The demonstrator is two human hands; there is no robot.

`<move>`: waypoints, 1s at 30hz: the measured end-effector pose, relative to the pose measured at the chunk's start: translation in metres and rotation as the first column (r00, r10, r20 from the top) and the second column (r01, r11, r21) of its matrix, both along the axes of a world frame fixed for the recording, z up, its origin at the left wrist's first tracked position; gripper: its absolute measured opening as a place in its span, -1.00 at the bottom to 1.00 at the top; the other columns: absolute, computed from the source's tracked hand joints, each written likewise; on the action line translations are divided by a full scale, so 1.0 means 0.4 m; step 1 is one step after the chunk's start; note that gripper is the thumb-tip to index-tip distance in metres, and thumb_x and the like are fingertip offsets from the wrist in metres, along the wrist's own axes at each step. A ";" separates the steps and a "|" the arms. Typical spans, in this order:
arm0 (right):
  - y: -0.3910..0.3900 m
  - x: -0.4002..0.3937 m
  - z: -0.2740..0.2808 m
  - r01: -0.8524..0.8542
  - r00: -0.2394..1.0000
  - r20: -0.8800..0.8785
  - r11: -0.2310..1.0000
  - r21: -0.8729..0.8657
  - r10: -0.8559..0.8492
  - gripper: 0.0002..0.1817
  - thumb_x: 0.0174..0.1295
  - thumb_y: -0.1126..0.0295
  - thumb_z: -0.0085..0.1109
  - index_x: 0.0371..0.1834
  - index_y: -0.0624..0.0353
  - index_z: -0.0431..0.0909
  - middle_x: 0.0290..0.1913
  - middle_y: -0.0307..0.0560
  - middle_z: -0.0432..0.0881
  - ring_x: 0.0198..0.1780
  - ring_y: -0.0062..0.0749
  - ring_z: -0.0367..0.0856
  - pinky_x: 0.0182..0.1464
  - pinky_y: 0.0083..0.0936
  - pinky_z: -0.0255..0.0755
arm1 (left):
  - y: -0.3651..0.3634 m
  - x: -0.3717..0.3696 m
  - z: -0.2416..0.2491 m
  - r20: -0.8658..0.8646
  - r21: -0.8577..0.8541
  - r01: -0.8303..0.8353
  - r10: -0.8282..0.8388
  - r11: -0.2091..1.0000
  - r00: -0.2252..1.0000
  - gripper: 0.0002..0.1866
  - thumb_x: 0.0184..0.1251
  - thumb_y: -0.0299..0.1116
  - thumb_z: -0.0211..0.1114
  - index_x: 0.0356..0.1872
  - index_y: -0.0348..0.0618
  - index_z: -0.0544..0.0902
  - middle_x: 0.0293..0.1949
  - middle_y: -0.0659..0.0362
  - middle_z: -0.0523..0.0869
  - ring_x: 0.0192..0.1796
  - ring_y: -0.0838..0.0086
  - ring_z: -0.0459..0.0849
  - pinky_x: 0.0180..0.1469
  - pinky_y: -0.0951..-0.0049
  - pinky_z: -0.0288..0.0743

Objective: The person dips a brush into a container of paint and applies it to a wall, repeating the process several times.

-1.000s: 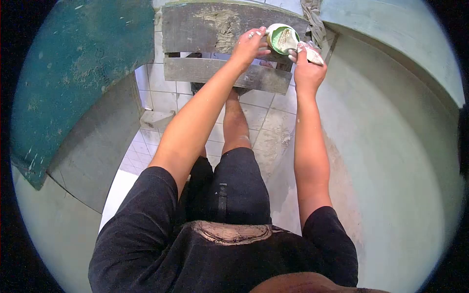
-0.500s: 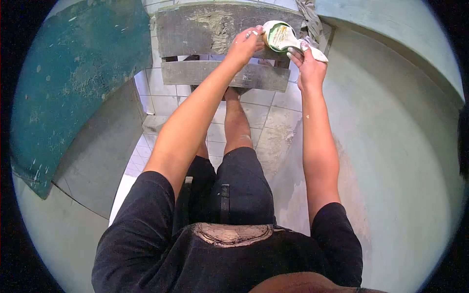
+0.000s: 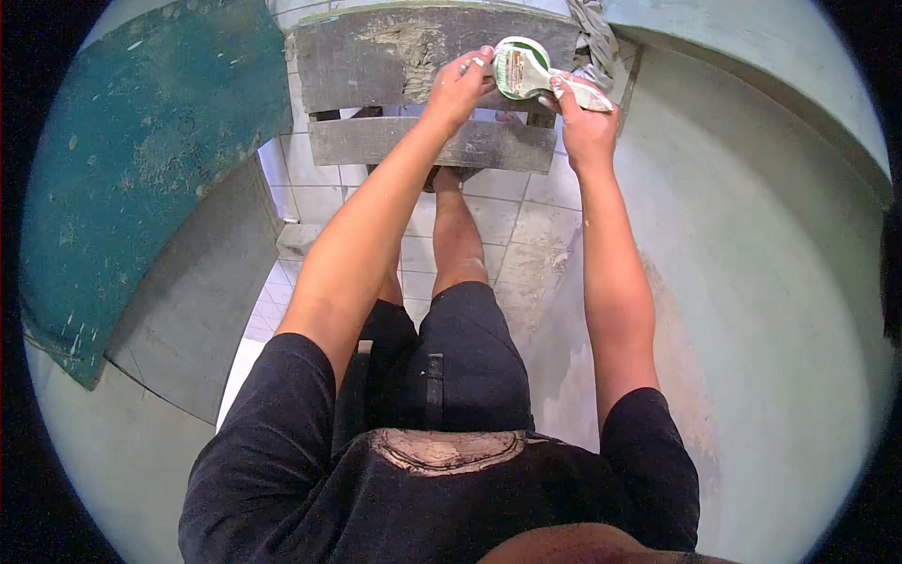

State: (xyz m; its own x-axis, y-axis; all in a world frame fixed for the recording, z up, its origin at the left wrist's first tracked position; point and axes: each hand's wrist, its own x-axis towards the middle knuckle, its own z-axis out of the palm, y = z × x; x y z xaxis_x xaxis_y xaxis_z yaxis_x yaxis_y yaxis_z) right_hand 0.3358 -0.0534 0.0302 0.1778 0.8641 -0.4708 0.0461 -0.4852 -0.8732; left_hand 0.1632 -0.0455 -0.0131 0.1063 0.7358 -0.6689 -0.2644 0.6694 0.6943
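Head view: round white-rimmed green tub (image 3: 520,41) held at left by left hand (image 3: 458,83), white flat-headed tool (image 3: 537,73) gripped across it by right hand (image 3: 588,130).

From short dark sleeves (image 3: 272,404), the left arm (image 3: 362,226) slants inward and the right arm (image 3: 617,263) reaches nearly straight ahead. The left hand (image 3: 457,87) grips with bent fingers (image 3: 477,59); the right hand (image 3: 590,130) is also closed in a grip. White smears mark both hands.
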 end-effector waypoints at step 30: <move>-0.045 0.007 0.124 0.020 0.909 0.406 0.982 0.187 -0.096 -0.81 0.04 0.48 0.23 -0.27 0.32 0.60 -0.35 -0.04 0.67 -0.32 -0.53 0.62 -0.23 -0.62 0.45 | 0.027 0.028 0.004 0.006 -0.078 -0.007 0.008 0.997 1.000 -0.46 0.34 0.01 -0.05 -0.01 -0.36 0.42 -0.07 0.02 0.53 -0.06 0.29 0.56 -0.20 0.36 0.59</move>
State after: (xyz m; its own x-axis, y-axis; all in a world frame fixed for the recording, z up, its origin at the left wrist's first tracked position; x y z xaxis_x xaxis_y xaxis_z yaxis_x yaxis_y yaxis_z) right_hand 0.3387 -0.0716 0.0797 0.3749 0.9080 -0.1872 0.3965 -0.3396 -0.8529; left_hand 0.1746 -0.0349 -0.0116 0.1053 0.6822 -0.7236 -0.2738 0.7194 0.6384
